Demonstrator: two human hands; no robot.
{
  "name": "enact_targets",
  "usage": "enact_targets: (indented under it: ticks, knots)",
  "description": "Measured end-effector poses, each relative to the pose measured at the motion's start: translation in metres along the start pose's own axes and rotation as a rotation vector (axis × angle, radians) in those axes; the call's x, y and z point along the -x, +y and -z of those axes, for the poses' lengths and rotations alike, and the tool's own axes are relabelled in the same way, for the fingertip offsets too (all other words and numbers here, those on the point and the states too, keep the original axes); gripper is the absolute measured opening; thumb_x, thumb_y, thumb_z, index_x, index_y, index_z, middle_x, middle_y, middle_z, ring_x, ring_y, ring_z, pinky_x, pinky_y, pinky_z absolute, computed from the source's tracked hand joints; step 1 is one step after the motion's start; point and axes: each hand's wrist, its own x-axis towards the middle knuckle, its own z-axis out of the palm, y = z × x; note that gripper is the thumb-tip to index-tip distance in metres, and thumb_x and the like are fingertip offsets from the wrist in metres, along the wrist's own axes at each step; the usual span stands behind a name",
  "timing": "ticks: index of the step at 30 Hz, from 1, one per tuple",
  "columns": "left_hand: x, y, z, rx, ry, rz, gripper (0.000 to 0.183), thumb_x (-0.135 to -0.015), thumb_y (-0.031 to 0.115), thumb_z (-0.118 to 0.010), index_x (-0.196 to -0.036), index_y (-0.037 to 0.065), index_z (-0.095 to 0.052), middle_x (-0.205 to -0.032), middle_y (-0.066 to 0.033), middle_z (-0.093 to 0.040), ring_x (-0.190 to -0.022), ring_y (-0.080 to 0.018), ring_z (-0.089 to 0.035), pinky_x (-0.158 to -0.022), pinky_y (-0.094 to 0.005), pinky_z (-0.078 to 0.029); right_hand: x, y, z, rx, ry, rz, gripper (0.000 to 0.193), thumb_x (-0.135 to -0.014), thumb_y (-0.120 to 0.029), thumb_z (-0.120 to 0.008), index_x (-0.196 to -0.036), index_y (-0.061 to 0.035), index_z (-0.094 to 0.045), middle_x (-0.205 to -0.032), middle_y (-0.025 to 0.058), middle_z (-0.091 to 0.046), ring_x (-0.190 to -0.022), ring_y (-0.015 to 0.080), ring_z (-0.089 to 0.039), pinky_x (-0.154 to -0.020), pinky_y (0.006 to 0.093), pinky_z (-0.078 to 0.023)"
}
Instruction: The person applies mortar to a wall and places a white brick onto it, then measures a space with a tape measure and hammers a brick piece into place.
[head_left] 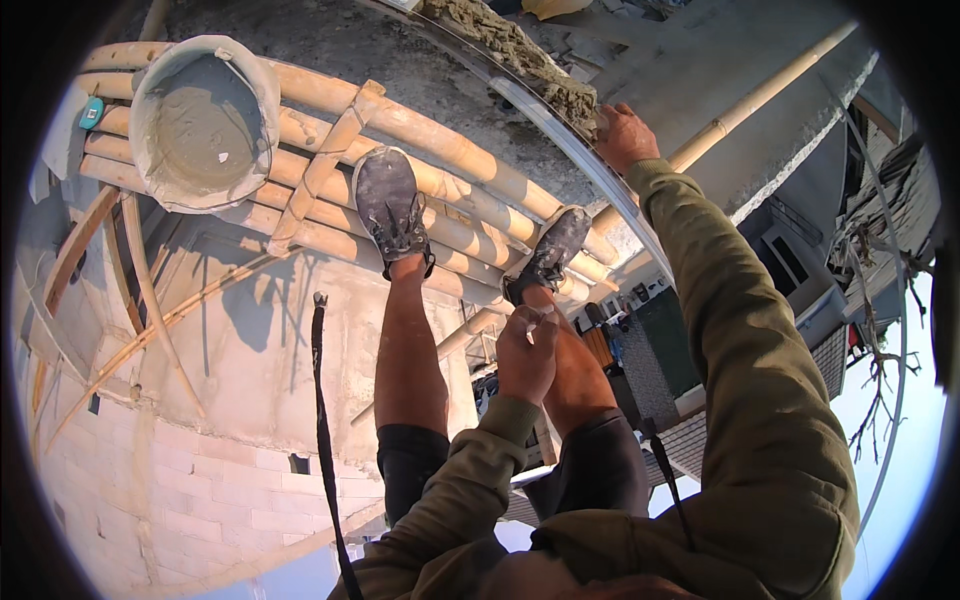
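Fingers [621, 113] of outstretched right hand [630, 140] bend beside rough mortar [525, 62]

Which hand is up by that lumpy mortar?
The right hand, at the end of the mortar; the left hand is lower in view, in front of the right leg.

Long bar [548, 118]: pale, narrow, smooth-faced, running along the mortar's near side. Mortar [505, 48]: grey-brown, rough, lumpy, heaped in an uneven strip.
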Motion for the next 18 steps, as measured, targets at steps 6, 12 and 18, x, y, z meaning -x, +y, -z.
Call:
enact_targets:
  ticks: [6,12,18]
  knots:
    - [-0.003,-0.004,0.001,0.13,-0.033,0.013,0.02,-0.1,0.019,-0.065,-0.099,-0.001,-0.065,-0.089,-0.0104,-0.069,-0.085,-0.0149,-0.063,-0.079,-0.0323,-0.051,0.04,0.061,0.0,0.123,-0.039,-0.028,0.043,-0.081,-0.016,-0.069,-0.124,-0.0135,-0.063,-0.119,0.0139,-0.061,-0.115,0.0375,-0.062,-0.096,0.0473,-0.054]
    - [-0.005,-0.002,0.005,0.033,-0.076,0.095,0.02,-0.1,0.018,-0.065,-0.103,-0.002,-0.067,-0.1,-0.0117,-0.072,-0.091,-0.0154,-0.066,-0.083,-0.0317,-0.052,0.074,0.104,-0.002,0.17,-0.031,-0.067,0.039,-0.087,-0.018,-0.067,-0.125,-0.0125,-0.063,-0.121,0.0151,-0.063,-0.11,0.0395,-0.065,-0.093,0.0493,-0.055]
    - [-0.005,0.004,0.006,0.039,-0.072,0.139,0.019,-0.1,0.017,-0.064,-0.105,-0.001,-0.069,-0.091,-0.0075,-0.068,-0.083,-0.0128,-0.061,-0.076,-0.0284,-0.049,0.089,0.118,-0.003,0.15,-0.143,-0.176,0.039,-0.089,-0.018,-0.063,-0.126,-0.0095,-0.061,-0.119,0.0185,-0.065,-0.109,0.0412,-0.066,-0.093,0.0496,-0.054]
